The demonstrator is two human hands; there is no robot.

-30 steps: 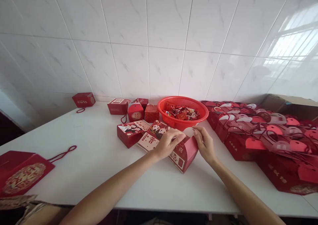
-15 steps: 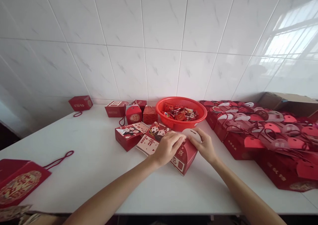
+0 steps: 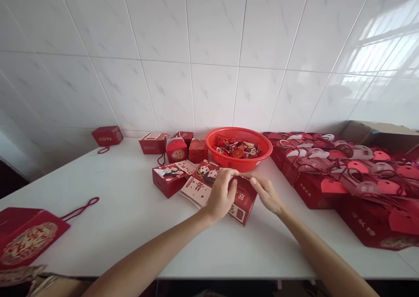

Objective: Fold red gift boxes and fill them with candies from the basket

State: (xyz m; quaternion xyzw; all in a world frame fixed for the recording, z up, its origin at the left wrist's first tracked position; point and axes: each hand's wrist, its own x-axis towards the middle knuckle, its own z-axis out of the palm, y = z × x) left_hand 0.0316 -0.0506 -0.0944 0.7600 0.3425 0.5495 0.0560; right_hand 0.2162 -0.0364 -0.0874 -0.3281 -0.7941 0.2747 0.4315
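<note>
Both hands are at the top of a red printed box [image 3: 244, 196] that stands on the white table. My left hand [image 3: 224, 193] is closed on the box's upper left edge. On the other side, my right hand [image 3: 264, 192] has its fingers pressed along the top edge. The fingers hide most of the box's top. Flat printed cards with cartoon figures [image 3: 198, 185] lie left of the box, beside a smaller red box with a picture on its lid [image 3: 168, 183].
Behind the hands sits a red plastic basket [image 3: 216, 158] of wrapped sweets. Many red boxes [image 3: 322, 190] crowd the right side, near a cardboard box [image 3: 379, 133]. More red boxes stand along the wall; one with a cord [image 3: 32, 236] is at the near left.
The pale rounded flap that stood up between my hands is no longer visible. My fingers have come together over the box top, and the box has shifted slightly.
</note>
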